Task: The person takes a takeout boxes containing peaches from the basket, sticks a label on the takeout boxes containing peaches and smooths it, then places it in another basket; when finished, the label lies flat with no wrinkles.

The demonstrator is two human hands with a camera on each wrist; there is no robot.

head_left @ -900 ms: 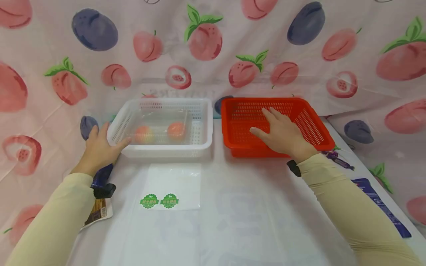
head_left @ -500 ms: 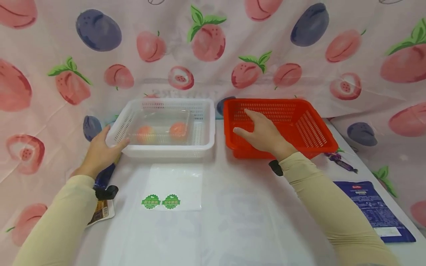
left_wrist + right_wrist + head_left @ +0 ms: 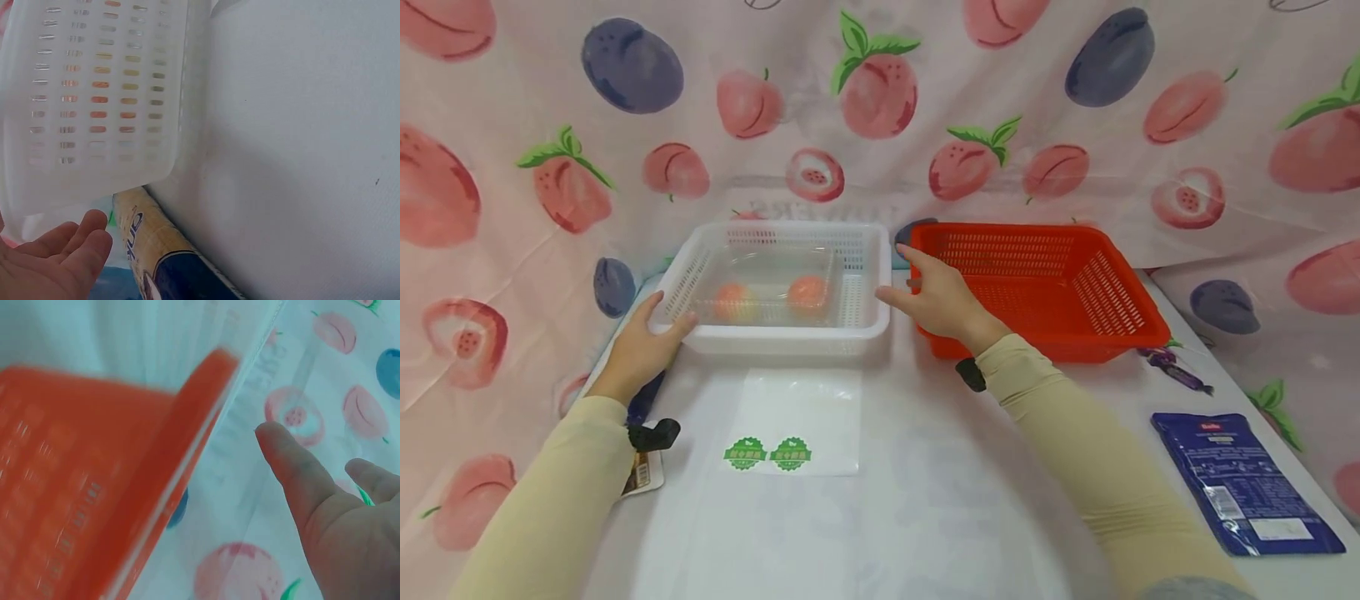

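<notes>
A white perforated basket [image 3: 782, 333] holds a clear plastic box [image 3: 775, 260] with two red-yellow fruits, one [image 3: 735, 302] on the left and another [image 3: 808, 296] on the right. My left hand [image 3: 643, 346] is at the basket's near left corner, thumb by the rim and fingers along the outer side; in the left wrist view its fingers are loosely bent beside the basket wall [image 3: 94, 181]. Between the two baskets is my right hand [image 3: 942, 300], fingers extended, thumb near the white basket's right rim. Beside it stands a red perforated basket [image 3: 1037, 346].
A white plastic bag with two green labels [image 3: 805, 408] lies in front. Purple-wrapped candy [image 3: 1176, 371] and a blue pouch [image 3: 1247, 487] lie at right. A blue-and-yellow package [image 3: 156, 244] lies near the left hand. Fruit-patterned cloth [image 3: 880, 167] hangs behind.
My right hand has moved left from over the red basket to the white basket's right side. My left hand stays at the left corner. The blue pouch is now uncovered by the right arm.
</notes>
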